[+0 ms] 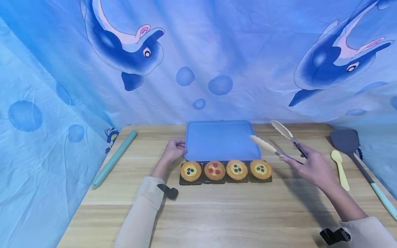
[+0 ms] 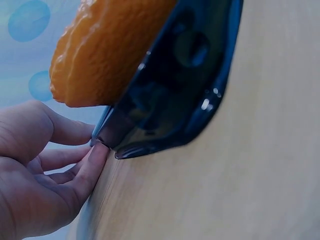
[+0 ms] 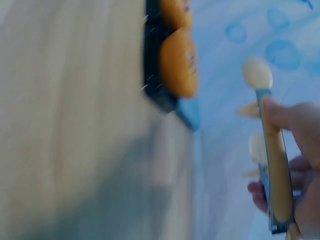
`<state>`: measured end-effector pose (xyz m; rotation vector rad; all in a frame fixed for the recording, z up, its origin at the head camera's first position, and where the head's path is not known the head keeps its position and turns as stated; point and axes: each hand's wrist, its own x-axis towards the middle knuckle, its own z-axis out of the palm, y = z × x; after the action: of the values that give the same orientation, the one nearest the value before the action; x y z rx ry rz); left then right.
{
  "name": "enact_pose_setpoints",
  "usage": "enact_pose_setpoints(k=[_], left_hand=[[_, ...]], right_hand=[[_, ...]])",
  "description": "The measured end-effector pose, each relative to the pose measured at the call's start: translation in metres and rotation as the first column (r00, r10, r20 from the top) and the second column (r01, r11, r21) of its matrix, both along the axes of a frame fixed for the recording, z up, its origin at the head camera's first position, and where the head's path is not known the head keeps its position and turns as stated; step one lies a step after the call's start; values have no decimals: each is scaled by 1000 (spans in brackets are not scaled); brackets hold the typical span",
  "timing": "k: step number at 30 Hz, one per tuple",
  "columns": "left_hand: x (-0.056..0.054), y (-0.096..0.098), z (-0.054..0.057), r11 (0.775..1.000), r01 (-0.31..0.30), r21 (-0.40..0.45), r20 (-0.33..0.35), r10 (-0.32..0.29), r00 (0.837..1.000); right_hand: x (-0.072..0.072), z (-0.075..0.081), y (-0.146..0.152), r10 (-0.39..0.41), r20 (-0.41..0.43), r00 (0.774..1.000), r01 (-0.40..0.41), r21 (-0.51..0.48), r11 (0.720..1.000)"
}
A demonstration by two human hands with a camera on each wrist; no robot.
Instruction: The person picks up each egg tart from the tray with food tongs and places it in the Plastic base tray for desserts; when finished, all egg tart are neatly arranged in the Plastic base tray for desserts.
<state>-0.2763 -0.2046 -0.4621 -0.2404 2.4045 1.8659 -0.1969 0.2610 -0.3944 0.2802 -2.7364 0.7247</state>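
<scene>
My left hand (image 1: 174,151) pinches the left rim of a blue tray (image 1: 221,139) between thumb and fingers; the left wrist view shows its fingertips (image 2: 99,152) at that edge, behind a dark holder. Off the table to the tray's right, my right hand (image 1: 314,168) grips a pair of kitchen tongs (image 1: 267,144) with cream tips, their arms spread and nothing between them. Along the tray's near side stands a row of egg tarts in black plastic holders (image 1: 214,182). One tart (image 1: 215,170) has red toppings; the others, such as the leftmost tart (image 1: 190,171), have dark dots.
A green rolling pin (image 1: 114,159) lies slantwise at the table's left side. To the right are a pale yellow spoon (image 1: 340,170) and a dark spatula (image 1: 345,140) with a mint handle. Blue curtains (image 1: 198,51) with dolphins hang behind the wooden table (image 1: 211,217).
</scene>
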Motion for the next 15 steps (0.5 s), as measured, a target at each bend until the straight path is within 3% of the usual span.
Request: enact_pose_setpoints(k=[3,7,15], left_hand=[[1,-1,0,1000,-2,-5,-4,2,1000],[0,-1,-1,1000,3,-6,-7,-3,1000],[-1,2,-2,999,-4,50,12,4,1000]], right_hand=[[-2,-16,11,-95,70,993,93,37,995],[-4,-35,15,-164,160,973,159,41,986],[-3,-57,10,-229,111,967,224,53,973]])
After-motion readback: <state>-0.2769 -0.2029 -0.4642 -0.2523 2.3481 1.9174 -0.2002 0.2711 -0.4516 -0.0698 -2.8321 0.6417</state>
